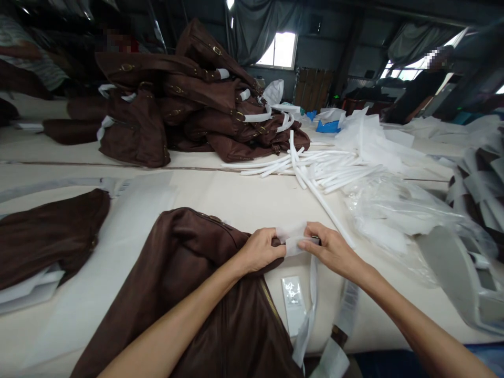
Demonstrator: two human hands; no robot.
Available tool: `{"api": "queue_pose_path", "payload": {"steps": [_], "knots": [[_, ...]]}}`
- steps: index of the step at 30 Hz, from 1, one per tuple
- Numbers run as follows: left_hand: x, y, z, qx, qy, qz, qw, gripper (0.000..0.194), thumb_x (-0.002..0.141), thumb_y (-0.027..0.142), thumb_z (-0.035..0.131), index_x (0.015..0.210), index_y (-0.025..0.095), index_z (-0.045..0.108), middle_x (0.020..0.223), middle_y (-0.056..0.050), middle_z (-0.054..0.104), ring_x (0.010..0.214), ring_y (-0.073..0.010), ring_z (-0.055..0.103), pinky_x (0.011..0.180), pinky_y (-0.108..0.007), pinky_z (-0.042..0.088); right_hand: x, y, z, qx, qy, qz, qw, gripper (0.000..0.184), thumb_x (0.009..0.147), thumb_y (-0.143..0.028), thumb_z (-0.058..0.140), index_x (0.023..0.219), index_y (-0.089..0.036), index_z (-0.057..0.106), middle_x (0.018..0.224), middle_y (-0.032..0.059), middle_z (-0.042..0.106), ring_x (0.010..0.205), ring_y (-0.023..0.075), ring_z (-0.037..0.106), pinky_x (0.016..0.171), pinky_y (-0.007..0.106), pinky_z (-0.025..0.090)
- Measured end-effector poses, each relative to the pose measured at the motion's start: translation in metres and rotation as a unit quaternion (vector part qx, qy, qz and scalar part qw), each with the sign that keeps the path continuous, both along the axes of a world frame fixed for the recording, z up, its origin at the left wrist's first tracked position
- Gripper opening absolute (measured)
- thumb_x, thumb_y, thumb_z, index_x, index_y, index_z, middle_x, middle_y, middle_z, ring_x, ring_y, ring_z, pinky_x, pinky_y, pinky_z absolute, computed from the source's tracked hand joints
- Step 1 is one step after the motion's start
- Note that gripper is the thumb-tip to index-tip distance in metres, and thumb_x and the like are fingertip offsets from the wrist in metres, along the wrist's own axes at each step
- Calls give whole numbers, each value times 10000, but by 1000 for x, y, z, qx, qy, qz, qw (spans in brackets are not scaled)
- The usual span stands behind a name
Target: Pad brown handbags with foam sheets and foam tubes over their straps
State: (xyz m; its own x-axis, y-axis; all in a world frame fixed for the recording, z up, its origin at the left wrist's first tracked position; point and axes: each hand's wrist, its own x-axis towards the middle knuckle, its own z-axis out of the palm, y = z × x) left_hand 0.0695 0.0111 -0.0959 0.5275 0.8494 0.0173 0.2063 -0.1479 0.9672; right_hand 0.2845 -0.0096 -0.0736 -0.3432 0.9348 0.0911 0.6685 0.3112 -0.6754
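A brown leather bag with a brass zipper lies on the table before me. Above its right side, my left hand is closed on the bag's strap, where a piece of white wrapping paper goes round it. My right hand pinches the other end of that paper, with a dark bit of strap or buckle showing by the fingers. Below the hands hangs a paper-wrapped strap. A small clear-wrapped white packet lies on the table between bag and strap.
Brown bags are piled at the back. White foam rods lie right of them, near crumpled clear plastic and white paper sheets. Another brown bag is at left. A person stands at the far right.
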Motion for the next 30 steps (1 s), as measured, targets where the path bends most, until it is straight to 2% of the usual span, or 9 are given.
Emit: {"api": "queue_pose_path", "payload": {"steps": [3, 10, 13, 15, 18, 20, 24, 27, 30], "knots": [[-2, 0, 2, -7, 26, -32, 999, 236, 761, 281, 613, 913, 152, 738, 908, -16, 702, 903, -217, 622, 821, -251, 475, -1, 3, -3, -70, 27, -8, 997, 232, 867, -394, 610, 750, -228, 499, 686, -48, 528, 650, 142, 486, 607, 263, 333], [-9, 1, 5, -73, 10, -41, 996, 315, 823, 411, 571, 914, 147, 718, 904, -42, 689, 899, -238, 604, 826, -283, 471, -1, 2, -7, -88, 79, -10, 993, 240, 841, -383, 644, 727, -213, 517, 683, -52, 518, 661, 130, 465, 625, 256, 329], [-7, -1, 7, -65, -10, -34, 997, 357, 795, 462, 646, 957, 152, 720, 944, -45, 691, 963, -255, 600, 887, -290, 453, -2, 3, -9, -87, 108, -34, 990, 264, 812, -374, 687, 716, -208, 506, 666, -55, 500, 642, 119, 457, 605, 250, 328], [-5, -2, 6, -61, -13, -18, 998, 343, 769, 446, 685, 931, 147, 722, 914, -40, 691, 942, -249, 605, 884, -284, 449, 0, 6, -12, -120, 166, -50, 977, 289, 739, -365, 767, 821, -216, 533, 672, -65, 499, 632, 116, 470, 586, 241, 344], [-5, -2, 3, -81, -24, -24, 996, 319, 786, 428, 671, 902, 134, 722, 851, -36, 687, 860, -225, 606, 817, -270, 457, 5, 15, -12, -250, 268, -40, 930, 762, 618, -336, 872, 1257, -243, 468, 747, -65, 568, 671, 131, 554, 622, 243, 427], [-5, 0, 0, -88, -37, -37, 995, 334, 783, 430, 676, 920, 130, 728, 851, -38, 690, 849, -221, 605, 796, -265, 457, 9, 24, -10, -339, 298, 0, 892, 948, 590, -333, 894, 1390, -231, 397, 831, -23, 633, 727, 153, 609, 653, 261, 477], [-6, 1, -2, -97, -53, -49, 993, 365, 779, 457, 684, 932, 128, 729, 878, -46, 706, 862, -221, 614, 797, -270, 456, 12, 31, -4, -419, 294, 97, 854, 574, 635, -374, 863, 1128, -151, 672, 859, 43, 687, 691, 152, 629, 579, 236, 499], [-4, -2, 2, -103, -84, -31, 991, 369, 745, 443, 722, 937, 128, 706, 905, -60, 707, 899, -229, 623, 827, -287, 463, 11, 26, -2, -388, 290, 84, 871, 400, 674, -374, 836, 986, -143, 741, 733, 21, 679, 549, 105, 567, 514, 213, 471], [-2, -4, 5, -127, -113, 6, 985, 363, 684, 418, 769, 890, 140, 662, 825, -41, 684, 793, -194, 623, 726, -263, 467, 11, 20, -3, -346, 299, 64, 887, 354, 720, -374, 803, 1001, -164, 762, 684, 7, 669, 519, 96, 538, 503, 211, 443]]}}
